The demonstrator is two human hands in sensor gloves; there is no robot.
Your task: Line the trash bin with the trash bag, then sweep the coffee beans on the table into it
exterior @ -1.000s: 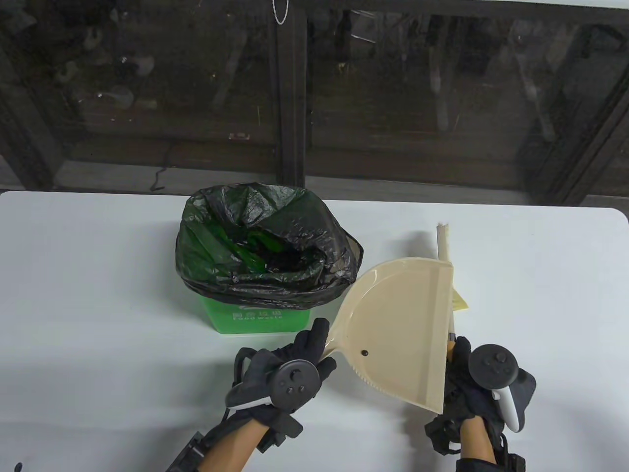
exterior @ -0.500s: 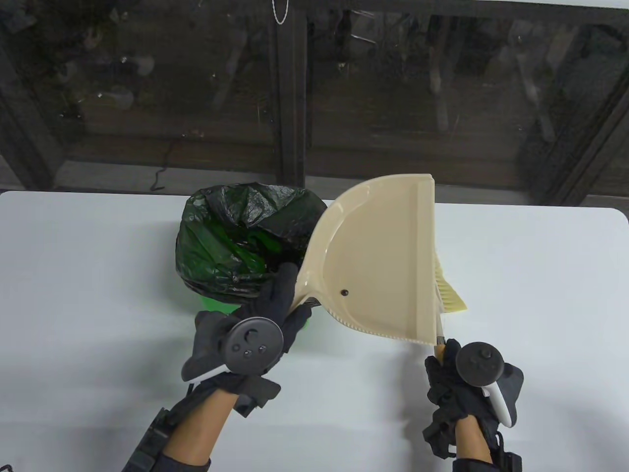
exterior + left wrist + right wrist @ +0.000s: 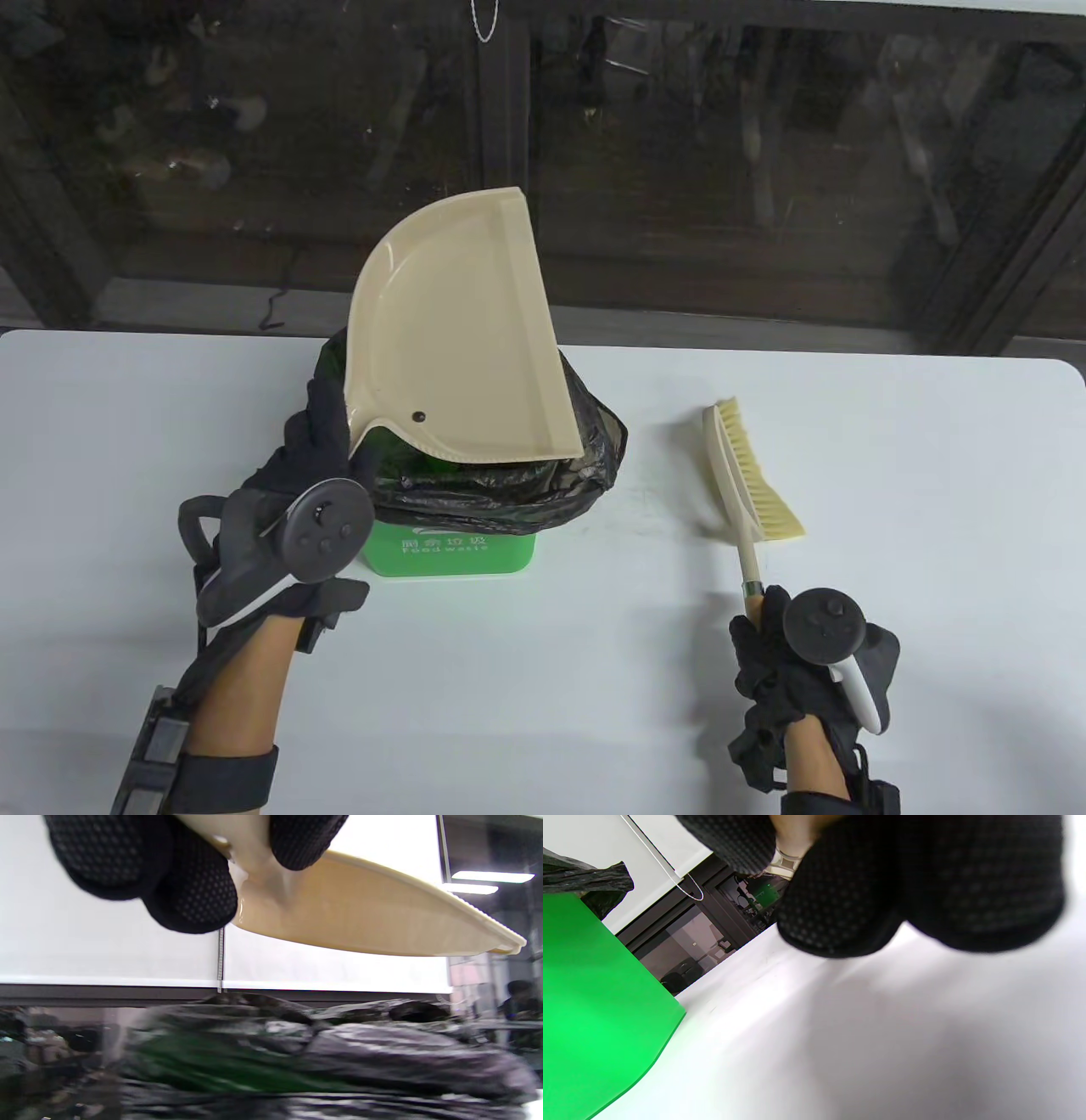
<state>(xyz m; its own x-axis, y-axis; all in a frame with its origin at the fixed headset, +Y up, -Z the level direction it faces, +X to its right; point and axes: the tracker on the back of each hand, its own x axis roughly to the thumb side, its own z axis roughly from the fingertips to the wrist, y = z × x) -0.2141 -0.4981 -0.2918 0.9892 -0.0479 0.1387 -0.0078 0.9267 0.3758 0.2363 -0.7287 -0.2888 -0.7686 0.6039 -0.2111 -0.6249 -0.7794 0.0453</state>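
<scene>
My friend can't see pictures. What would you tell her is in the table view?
A gloved left hand holds a beige dustpan tipped up over a green trash bin lined with a black trash bag. The right hand holds a small brush by its handle, resting on the white table.

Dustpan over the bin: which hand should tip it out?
Probably the left hand: it already grips the dustpan handle, holding it above the bag-lined bin. The right hand holds the brush, off to the side.
</scene>
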